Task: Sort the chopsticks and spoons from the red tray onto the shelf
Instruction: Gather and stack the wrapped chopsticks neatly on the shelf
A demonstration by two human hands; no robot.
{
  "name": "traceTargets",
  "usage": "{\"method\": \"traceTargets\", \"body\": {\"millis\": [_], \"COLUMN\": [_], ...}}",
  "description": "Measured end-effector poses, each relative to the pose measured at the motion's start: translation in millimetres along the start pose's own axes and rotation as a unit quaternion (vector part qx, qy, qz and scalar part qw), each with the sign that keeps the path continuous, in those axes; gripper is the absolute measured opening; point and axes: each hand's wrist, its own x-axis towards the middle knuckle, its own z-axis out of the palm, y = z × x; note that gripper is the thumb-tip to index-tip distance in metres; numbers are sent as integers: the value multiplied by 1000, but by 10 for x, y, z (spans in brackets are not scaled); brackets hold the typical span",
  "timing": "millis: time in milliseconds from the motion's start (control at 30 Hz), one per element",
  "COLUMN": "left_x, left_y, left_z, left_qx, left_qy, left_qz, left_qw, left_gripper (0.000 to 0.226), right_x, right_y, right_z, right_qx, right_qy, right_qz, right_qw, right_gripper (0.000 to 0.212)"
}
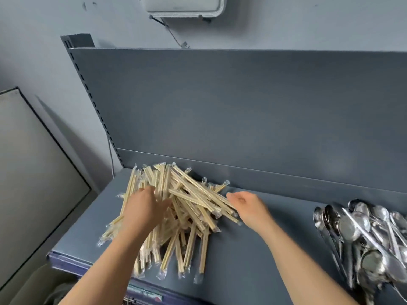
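Note:
A loose pile of wooden chopsticks in clear wrappers (189,203) lies on the left part of the grey shelf (275,227). My left hand (145,209) rests flat on top of the pile's left side, fingers spread. At the pile's right edge my right hand (248,205) hovers with fingers loosely bent, fingertips close to the nearest chopstick ends and holding nothing. A heap of shiny metal spoons (370,236) sits on the shelf at the far right. The red tray is out of view.
The shelf's upright grey back panel (242,102) rises just behind the pile. A slotted post (92,100) runs up its left side. A pale board (33,172) leans at the left. A white box (182,5) hangs on the wall above.

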Motion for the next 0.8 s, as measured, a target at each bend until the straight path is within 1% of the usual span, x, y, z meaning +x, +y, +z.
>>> {"method": "traceTargets", "body": {"millis": [67,167,233,267,300,367,433,500,533,567,667,733,800], "left_x": [124,263,321,343,358,385,418,440,452,460,459,448,448], "left_y": [-28,-69,-85,-93,-102,-142,-198,-235,-250,-263,-272,-237,-179], "left_z": [10,23,17,23,25,34,51,39,30,28,30,36,47], "left_qx": [-1,-29,-43,-49,-56,-81,-145,-234,-249,-234,-167,-159,-164], "left_qy": [-32,-74,-104,-112,-114,-114,-131,-144,-136,-120,-84,-96,-111], "left_qz": [1,-16,-28,-29,-30,-35,-43,-59,-60,-50,-36,-41,-39], "left_qw": [999,997,993,992,991,990,980,960,957,964,982,982,979], "left_gripper": [39,35,36,36,36,34,31,24,21,21,37,48,48], "right_x": [63,136,192,218,236,244,236,213,201,188,148,130,121], "right_y": [-81,-218,-258,-266,-274,-286,-292,-293,-294,-296,-309,-311,-307], "right_z": [102,196,239,256,268,290,300,294,281,263,189,155,133], "right_qx": [-24,-94,-111,-111,-110,-97,-71,-52,-41,-29,-25,-38,-40], "right_qy": [-23,-57,-69,-77,-88,-113,-122,-117,-115,-113,-114,-115,-104], "right_qz": [23,39,43,45,45,40,39,52,60,65,60,48,41], "right_qw": [999,993,991,990,989,988,989,990,991,991,991,991,993], "right_gripper": [71,74,77,74,66,40,19,5,6,11,23,27,28]}}
